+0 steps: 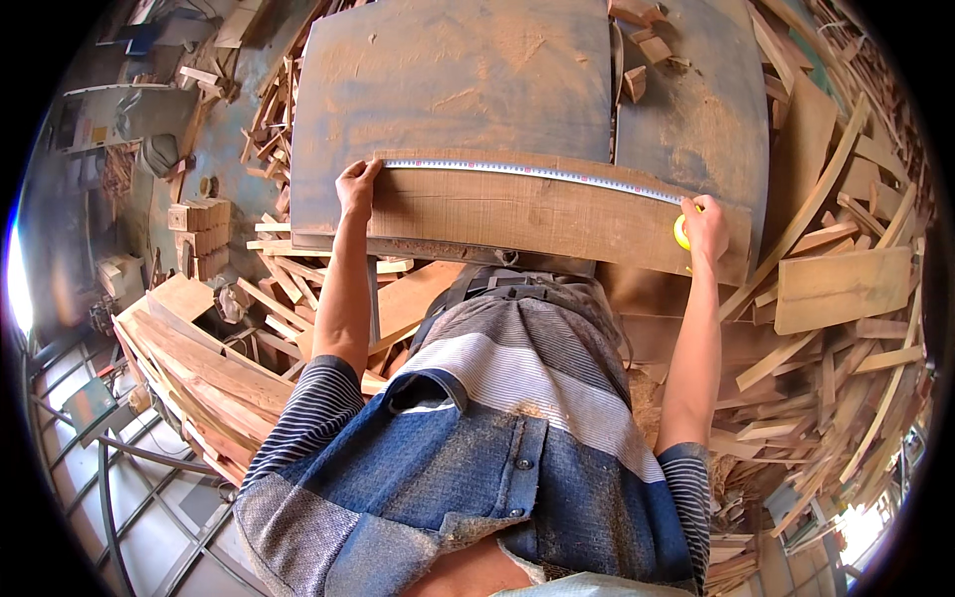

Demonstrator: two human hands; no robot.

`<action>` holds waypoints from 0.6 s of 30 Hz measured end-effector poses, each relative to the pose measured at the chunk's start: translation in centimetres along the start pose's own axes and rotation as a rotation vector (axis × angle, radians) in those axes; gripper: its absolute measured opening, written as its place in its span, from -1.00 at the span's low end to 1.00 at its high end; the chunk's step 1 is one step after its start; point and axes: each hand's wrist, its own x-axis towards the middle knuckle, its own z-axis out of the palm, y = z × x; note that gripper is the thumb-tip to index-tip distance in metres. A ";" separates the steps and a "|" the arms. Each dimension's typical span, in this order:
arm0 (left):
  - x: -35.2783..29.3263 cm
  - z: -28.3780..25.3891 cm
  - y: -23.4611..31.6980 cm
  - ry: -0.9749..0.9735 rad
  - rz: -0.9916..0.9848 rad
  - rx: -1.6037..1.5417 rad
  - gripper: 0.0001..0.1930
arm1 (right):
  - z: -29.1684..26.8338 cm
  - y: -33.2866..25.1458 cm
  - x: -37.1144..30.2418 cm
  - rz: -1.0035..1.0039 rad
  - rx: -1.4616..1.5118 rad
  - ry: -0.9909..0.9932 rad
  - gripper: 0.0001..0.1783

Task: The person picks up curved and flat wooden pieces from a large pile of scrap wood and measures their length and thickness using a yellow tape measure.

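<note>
A long brown wooden board (537, 207) lies across the near edge of a metal machine table (448, 75). Stretched along the board's upper part is the white blade of a tape measure (527, 169). At the board's left end my left hand (358, 183) pinches the blade's end between thumb and fingers. Near the right end my right hand (705, 227) is closed around the yellow tape case (681, 233), most of which its fingers and palm hide. The blade looks taut between both hands.
Sawdust and a few wood offcuts (634, 82) lie on the table, beside a slot between its plates. Scrap wood (856, 249) is heaped at the right. Stacked planks (204, 368) stand at the left, below a pile of small blocks (202, 237).
</note>
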 end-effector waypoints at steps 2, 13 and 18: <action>-0.3 0.3 0.4 0.005 -0.025 -0.006 -0.67 | 0.0 -0.1 -0.2 0.004 -0.001 0.013 -0.63; 0.2 0.3 -0.8 0.003 0.038 -0.017 -0.69 | -0.6 -0.4 -0.2 0.009 0.003 -0.025 -0.63; 0.7 -0.1 -1.2 -0.015 0.009 -0.065 -0.71 | -1.4 -1.4 -1.5 -0.085 0.074 -0.081 -0.66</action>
